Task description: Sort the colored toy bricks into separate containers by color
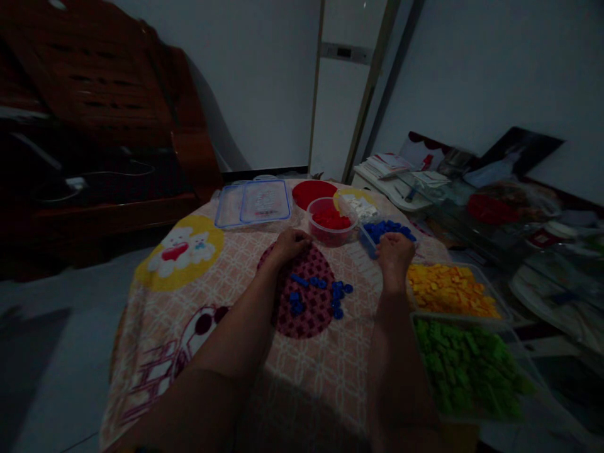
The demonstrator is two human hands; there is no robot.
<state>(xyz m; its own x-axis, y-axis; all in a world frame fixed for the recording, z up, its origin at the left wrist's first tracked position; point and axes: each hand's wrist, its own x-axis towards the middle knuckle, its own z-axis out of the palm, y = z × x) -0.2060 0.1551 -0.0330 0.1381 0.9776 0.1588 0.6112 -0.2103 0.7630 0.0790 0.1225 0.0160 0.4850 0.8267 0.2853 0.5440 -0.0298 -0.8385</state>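
My right hand [395,253] is at the near edge of a clear container of blue building blocks [387,229], its fingers pinched together. Whatever may be between those fingertips is hidden. Over the far part of a dark red patterned circle [302,324] on the tablecloth, my left hand [291,245] is loosely closed with curled fingers, and I cannot make out anything in it. Between my forearms lie several loose blue pieces: a small cluster [296,303], a short row [314,282] and another group [337,296] at the circle's right edge.
A clear tub of red pieces [330,220] stands beyond my hands, near white pieces [361,207] and a red round lid [314,190]. Blue-rimmed clear lids [255,202] lie at the back left. Yellow blocks [450,289] and green blocks [467,365] fill containers at right.
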